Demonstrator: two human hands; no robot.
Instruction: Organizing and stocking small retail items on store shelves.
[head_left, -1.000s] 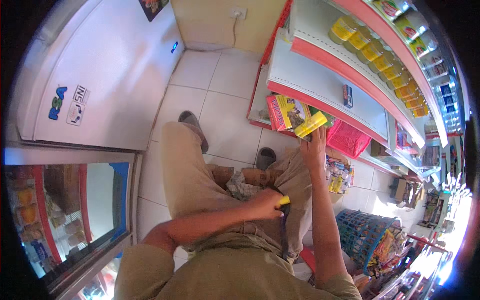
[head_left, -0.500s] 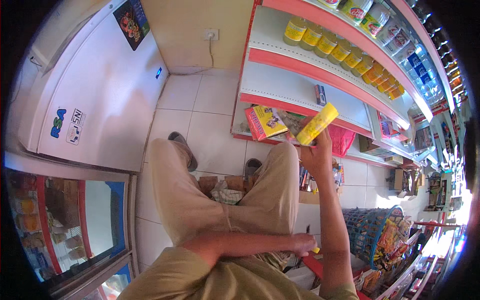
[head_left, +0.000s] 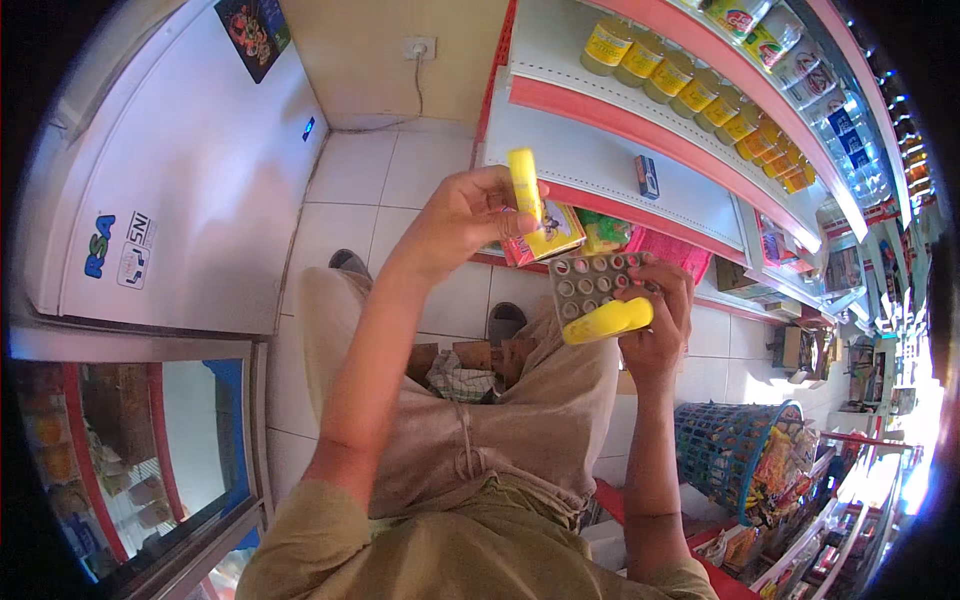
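Note:
My left hand is raised in front of the shelves, its fingers pinching a slim yellow tube held upright. To its right, my right hand grips a grey tray with rows of round holes, tilted so its face shows. Yellow tubes lie across the tray's near edge, under the right fingers; how many is hard to tell. Just beyond the hands, a red and yellow box sits at the bottom shelf, partly hidden by the left hand.
A white shelf holds a small blue box. Yellow-labelled bottles line the shelf above. A white freezer stands at left. At right is a blue basket of packets. A checked cloth lies between my legs.
My left hand has risen from my lap to the front of the shelves with a yellow tube. The right hand has drawn nearer and turned the tray's holed face into view.

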